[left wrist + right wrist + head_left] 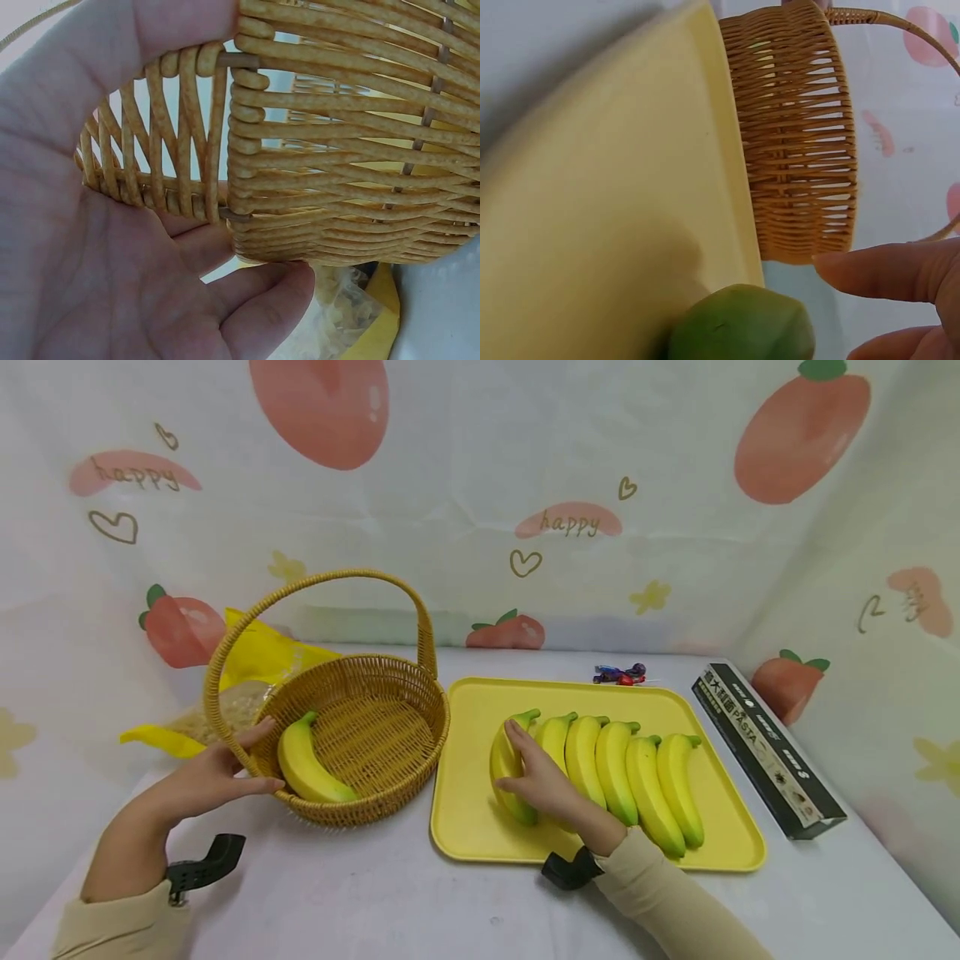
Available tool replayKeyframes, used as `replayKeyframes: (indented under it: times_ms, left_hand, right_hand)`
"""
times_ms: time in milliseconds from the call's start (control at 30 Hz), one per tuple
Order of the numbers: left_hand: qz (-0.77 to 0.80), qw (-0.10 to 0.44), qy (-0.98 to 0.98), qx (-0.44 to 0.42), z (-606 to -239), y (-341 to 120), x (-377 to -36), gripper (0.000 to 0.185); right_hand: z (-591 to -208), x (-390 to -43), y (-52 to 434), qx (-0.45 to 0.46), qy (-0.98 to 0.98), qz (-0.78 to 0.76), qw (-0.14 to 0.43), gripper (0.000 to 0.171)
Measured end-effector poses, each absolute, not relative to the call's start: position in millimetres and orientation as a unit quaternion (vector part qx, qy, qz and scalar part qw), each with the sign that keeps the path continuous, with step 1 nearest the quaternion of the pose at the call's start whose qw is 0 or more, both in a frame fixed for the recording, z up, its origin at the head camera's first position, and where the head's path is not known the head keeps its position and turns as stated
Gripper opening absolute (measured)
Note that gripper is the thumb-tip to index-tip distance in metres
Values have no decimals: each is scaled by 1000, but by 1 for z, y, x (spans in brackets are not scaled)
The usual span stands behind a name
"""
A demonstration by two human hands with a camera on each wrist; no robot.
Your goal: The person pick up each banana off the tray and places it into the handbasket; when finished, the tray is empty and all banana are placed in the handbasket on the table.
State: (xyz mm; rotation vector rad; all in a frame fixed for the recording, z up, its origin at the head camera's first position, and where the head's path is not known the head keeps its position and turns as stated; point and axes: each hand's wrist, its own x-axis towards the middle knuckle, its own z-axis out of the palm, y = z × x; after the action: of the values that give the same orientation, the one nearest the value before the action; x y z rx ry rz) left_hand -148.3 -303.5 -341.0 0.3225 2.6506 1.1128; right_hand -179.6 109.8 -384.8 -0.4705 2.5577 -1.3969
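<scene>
A wicker basket [390,693] with an arched handle stands left of centre, one yellow banana [307,768] lying inside against its near wall. My left hand [258,758] grips the basket's left rim, thumb over the top and fingers along the outer weave [337,150]. To the right a yellow tray [465,802] holds a row of several bananas [645,777]. My right hand [517,760] curls round the leftmost banana [499,753], which still lies on the tray. In the right wrist view its green tip [742,322] shows near a fingertip [892,270], with the tray [615,187] and basket [795,135] beyond.
A long black pasta box [765,747] lies right of the tray. A yellow bag [247,677] sits behind the basket, and small wrapped sweets [621,674] lie behind the tray. A fruit-print cloth closes off the back and sides. White tabletop stretches in front.
</scene>
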Motion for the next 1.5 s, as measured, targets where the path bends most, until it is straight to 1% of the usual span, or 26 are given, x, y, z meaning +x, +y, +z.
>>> replayKeyframes:
  times_ms: [167, 333, 600, 733, 933, 1233, 1500]
  left_hand:
    - [382, 125, 909, 112, -342, -304, -148, 90]
    - [381, 121, 909, 118, -341, -305, -147, 89]
    - [384, 121, 908, 117, -342, -304, -148, 90]
    - [383, 121, 908, 117, -341, -304, -148, 90]
    - [381, 123, 909, 116, -341, -304, -148, 89]
    - [385, 120, 907, 119, -340, -303, -148, 89]
    - [386, 121, 907, 118, -339, -302, -148, 89]
  right_hand:
    - [-383, -187, 102, -141, 860, -478, 106, 82]
    - [-388, -188, 96, -139, 861, -477, 103, 84]
    - [-402, -181, 92, -183, 870, -451, 75, 78]
    - [-401, -180, 91, -178, 870, -454, 75, 80]
    - [-399, -182, 91, -152, 870, -461, 91, 82]
    - [-399, -185, 92, -159, 859, -476, 99, 80]
    - [-390, -189, 96, -115, 833, -522, 145, 79]
